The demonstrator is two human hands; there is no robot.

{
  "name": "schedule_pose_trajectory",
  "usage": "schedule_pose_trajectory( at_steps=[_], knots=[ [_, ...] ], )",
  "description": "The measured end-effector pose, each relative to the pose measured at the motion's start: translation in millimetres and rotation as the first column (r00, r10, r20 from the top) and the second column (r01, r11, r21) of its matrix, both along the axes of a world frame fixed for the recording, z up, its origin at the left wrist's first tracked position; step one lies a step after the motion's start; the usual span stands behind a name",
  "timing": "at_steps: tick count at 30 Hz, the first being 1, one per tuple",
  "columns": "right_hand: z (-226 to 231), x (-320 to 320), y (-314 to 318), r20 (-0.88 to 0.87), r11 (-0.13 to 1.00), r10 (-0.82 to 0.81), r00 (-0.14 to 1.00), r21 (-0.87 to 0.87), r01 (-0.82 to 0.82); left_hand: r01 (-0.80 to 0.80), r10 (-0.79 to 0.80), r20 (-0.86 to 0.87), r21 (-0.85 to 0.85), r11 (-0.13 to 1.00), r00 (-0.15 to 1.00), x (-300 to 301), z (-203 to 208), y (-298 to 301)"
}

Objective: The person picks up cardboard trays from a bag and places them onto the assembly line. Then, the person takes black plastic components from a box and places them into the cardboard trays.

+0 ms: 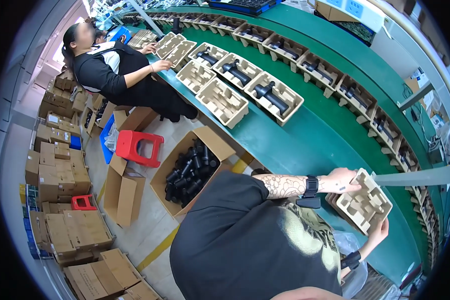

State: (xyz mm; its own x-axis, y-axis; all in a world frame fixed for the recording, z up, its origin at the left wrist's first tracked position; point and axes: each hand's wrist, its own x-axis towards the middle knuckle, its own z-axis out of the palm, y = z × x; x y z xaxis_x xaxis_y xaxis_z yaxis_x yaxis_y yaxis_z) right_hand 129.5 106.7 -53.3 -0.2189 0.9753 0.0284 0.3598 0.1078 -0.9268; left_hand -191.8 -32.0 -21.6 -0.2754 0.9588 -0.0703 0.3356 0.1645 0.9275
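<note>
A beige moulded pulp tray [361, 204] with shaped hollows sits on top of a small stack of the same trays at the right of the bench. My left hand [341, 180] grips its far left rim, thumb over the edge. At the opposite, near right side, my right hand [379, 232] holds the rim with its fingers against the outer wall; part of those fingers is hidden. No black part lies in this tray.
Pulp trays with black handheld devices [271, 97] stand along the green bench [270, 145], beside bare trays [222, 102]. A conveyor line of filled trays [317, 70] curves behind. A co-worker [105, 70] handles trays. A carton of black parts [191, 167] and a red stool [139, 148] stand on the floor.
</note>
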Motion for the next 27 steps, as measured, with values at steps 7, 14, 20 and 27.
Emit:
schedule_pose_trajectory(
  at_steps=[7, 14, 20, 27],
  knots=[
    [29.1, 12.8, -19.0, 0.029, 0.999, -0.026, 0.999, 0.021, 0.025, -0.053, 0.034, 0.132, 0.14, 0.989, 0.991, 21.5, -0.9, -0.5],
    [98.5, -3.9, -43.0, -0.033, 0.999, -0.026, 0.999, -0.044, 0.024, 0.044, -0.035, -0.048, 0.202, 0.978, 0.998, 6.1, 67.7, -3.9],
    [104.2, -34.8, -42.1, -0.054, 0.997, 0.039, 0.998, -0.06, -0.043, 0.11, -0.185, 0.416, 0.198, 0.974, 0.89, -8.2, 40.1, -14.6],
    [102.2, -26.3, -48.7, -0.074, 0.992, -0.111, 0.991, -0.062, 0.107, 0.211, -0.212, 0.21, 0.028, 0.977, 0.954, -31.2, 46.7, -2.6]
  ],
)
